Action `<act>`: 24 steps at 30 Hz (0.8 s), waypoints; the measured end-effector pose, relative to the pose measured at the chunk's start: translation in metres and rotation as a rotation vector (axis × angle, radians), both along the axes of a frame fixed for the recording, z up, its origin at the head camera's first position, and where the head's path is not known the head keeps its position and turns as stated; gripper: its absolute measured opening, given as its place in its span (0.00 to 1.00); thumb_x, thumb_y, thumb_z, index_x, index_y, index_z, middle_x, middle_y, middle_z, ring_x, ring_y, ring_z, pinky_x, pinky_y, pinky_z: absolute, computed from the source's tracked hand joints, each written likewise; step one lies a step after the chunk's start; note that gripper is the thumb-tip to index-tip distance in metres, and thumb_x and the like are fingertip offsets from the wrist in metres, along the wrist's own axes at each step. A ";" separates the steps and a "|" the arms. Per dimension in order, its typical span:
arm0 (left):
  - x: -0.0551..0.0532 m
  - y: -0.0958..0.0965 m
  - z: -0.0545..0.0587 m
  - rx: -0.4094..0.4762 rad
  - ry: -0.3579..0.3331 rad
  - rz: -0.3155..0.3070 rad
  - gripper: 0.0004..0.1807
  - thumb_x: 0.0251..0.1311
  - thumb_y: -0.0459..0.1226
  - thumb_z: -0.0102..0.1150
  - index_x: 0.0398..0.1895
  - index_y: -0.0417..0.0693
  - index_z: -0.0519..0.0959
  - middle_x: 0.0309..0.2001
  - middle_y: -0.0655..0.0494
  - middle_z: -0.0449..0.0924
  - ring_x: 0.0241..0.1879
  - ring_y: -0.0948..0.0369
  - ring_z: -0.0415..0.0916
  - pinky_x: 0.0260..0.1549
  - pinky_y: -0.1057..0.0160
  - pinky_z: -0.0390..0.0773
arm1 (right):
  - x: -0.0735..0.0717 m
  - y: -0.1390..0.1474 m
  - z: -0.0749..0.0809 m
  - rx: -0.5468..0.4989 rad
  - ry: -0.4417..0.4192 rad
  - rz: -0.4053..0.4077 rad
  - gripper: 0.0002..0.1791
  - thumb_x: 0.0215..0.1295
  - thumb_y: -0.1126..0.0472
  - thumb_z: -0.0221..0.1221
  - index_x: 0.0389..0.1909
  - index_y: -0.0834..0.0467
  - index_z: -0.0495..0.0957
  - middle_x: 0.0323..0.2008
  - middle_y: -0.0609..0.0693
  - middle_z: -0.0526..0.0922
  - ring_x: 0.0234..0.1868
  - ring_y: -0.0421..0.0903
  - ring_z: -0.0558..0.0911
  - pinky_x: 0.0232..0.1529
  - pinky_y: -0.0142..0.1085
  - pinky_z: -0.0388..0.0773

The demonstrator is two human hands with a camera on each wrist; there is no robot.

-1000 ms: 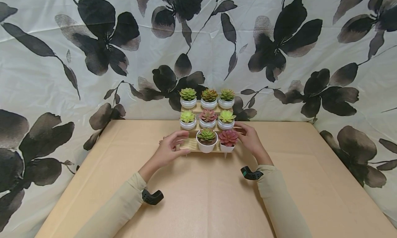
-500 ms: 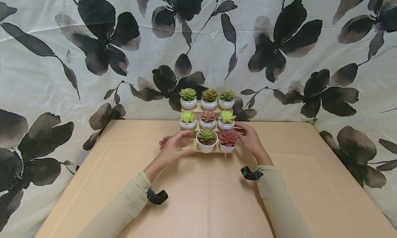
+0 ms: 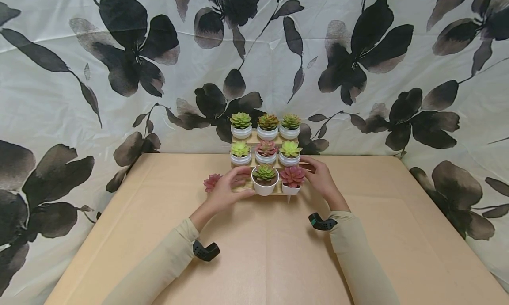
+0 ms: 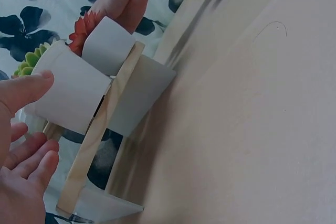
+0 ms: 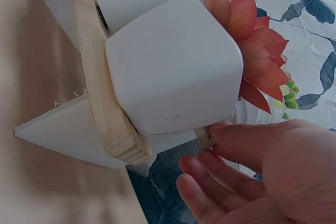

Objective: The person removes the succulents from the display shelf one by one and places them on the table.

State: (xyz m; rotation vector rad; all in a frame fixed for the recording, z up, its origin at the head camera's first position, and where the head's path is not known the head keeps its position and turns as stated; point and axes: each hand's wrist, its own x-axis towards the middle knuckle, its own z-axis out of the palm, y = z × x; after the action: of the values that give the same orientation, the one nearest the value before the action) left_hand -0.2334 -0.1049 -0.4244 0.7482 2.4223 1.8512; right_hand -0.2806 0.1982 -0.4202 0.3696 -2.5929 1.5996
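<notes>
A tiered wooden plant stand (image 4: 84, 166) with white supports holds small potted succulents on three levels. On its front tier are a green succulent in a white pot (image 3: 264, 188) and a pink succulent (image 3: 292, 177) at the right end. My left hand (image 3: 222, 192) reaches over the left front end, thumb at the green succulent's pot (image 4: 68, 87) and fingers spread loosely beside it, not wrapped round. With thumb and index finger, my right hand (image 5: 262, 166) pinches the end of a wooden tier behind the pink succulent's pot (image 5: 176, 66).
Another pink succulent (image 3: 212, 182) is left of the stand, partly hidden by my left hand. Several potted succulents fill the middle and top tiers. The stand is near the back edge of the wooden table (image 3: 270, 252), before a floral cloth (image 3: 278, 66).
My left hand has slid right along the front tier toward the green succulent's pot, uncovering the pink succulent at left. My right hand has stayed in place.
</notes>
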 end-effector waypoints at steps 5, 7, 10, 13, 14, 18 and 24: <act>-0.001 0.004 0.000 -0.013 -0.010 0.009 0.41 0.47 0.36 0.74 0.66 0.45 0.66 0.63 0.45 0.72 0.63 0.49 0.71 0.65 0.52 0.73 | 0.001 0.000 0.001 -0.004 -0.004 0.002 0.23 0.68 0.70 0.54 0.64 0.63 0.70 0.63 0.63 0.72 0.63 0.62 0.74 0.64 0.52 0.74; -0.001 0.005 0.000 -0.022 -0.019 0.016 0.41 0.46 0.36 0.75 0.66 0.47 0.66 0.63 0.46 0.72 0.63 0.50 0.72 0.65 0.53 0.73 | 0.001 0.000 0.002 -0.007 -0.010 0.000 0.23 0.68 0.70 0.54 0.64 0.62 0.70 0.63 0.63 0.72 0.63 0.62 0.74 0.64 0.52 0.74; -0.001 0.008 0.000 -0.035 -0.031 0.026 0.42 0.45 0.37 0.76 0.66 0.48 0.66 0.63 0.46 0.73 0.63 0.50 0.72 0.65 0.55 0.73 | 0.001 0.000 0.002 -0.009 -0.014 0.000 0.23 0.68 0.70 0.54 0.64 0.63 0.70 0.64 0.63 0.72 0.63 0.62 0.74 0.65 0.52 0.73; -0.002 0.011 -0.001 -0.045 -0.032 0.037 0.43 0.45 0.37 0.76 0.67 0.47 0.66 0.63 0.46 0.73 0.63 0.51 0.72 0.65 0.56 0.74 | 0.001 0.000 0.002 -0.014 -0.018 0.000 0.23 0.68 0.70 0.54 0.64 0.63 0.70 0.64 0.63 0.72 0.63 0.63 0.73 0.65 0.52 0.73; -0.003 0.012 -0.001 -0.049 -0.032 0.040 0.43 0.45 0.37 0.76 0.67 0.47 0.66 0.63 0.46 0.73 0.63 0.51 0.72 0.65 0.56 0.74 | 0.001 0.000 0.002 -0.015 -0.018 0.001 0.23 0.68 0.70 0.54 0.64 0.63 0.70 0.64 0.63 0.72 0.63 0.63 0.73 0.65 0.52 0.72; -0.003 0.015 -0.003 -0.058 -0.037 0.054 0.43 0.45 0.37 0.76 0.67 0.48 0.66 0.62 0.46 0.73 0.62 0.51 0.73 0.64 0.57 0.74 | 0.001 0.000 0.001 -0.014 -0.016 0.002 0.23 0.68 0.71 0.54 0.64 0.64 0.69 0.64 0.64 0.71 0.63 0.63 0.73 0.65 0.52 0.73; -0.004 0.020 -0.004 -0.046 -0.035 0.045 0.43 0.46 0.36 0.76 0.67 0.47 0.65 0.64 0.44 0.71 0.62 0.49 0.73 0.65 0.55 0.74 | 0.001 0.000 0.000 0.004 -0.012 -0.008 0.23 0.68 0.71 0.54 0.64 0.63 0.69 0.64 0.63 0.72 0.63 0.63 0.74 0.64 0.52 0.74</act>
State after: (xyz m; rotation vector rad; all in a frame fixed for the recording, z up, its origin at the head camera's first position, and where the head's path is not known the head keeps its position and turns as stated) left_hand -0.2369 -0.0846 -0.4281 0.6582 2.4705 1.8013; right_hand -0.2796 0.1985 -0.4197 0.3501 -2.6033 1.5995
